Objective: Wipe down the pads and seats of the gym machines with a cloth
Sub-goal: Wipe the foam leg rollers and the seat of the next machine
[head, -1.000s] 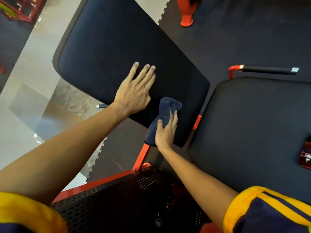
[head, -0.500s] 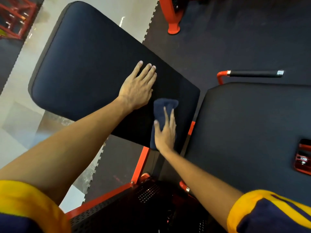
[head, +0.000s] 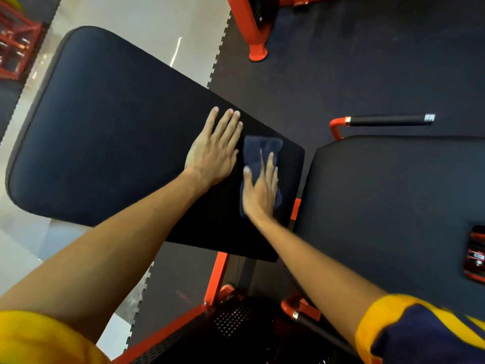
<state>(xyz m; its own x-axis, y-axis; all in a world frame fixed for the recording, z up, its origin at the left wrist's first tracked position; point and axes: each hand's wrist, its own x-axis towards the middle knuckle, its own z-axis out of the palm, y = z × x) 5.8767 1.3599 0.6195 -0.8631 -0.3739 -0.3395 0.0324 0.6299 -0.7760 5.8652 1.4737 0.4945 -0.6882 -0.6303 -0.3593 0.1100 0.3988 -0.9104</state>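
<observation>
The dark blue cloth (head: 262,147) lies on the black back pad (head: 118,127), near the pad's 3 o'clock end. The right hand (head: 259,191) presses flat on it with straight fingers, and the cloth's far edge shows beyond the fingertips at 12 o'clock. The left hand (head: 212,153) rests flat on bare pad, fingers straight and close together, just at 9 o'clock of the cloth. A red part (head: 476,253) at the seat pad's (head: 393,200) 3 o'clock edge is too blurred to read.

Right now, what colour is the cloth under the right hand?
The cloth is dark navy blue, clearest in the head view.
</observation>
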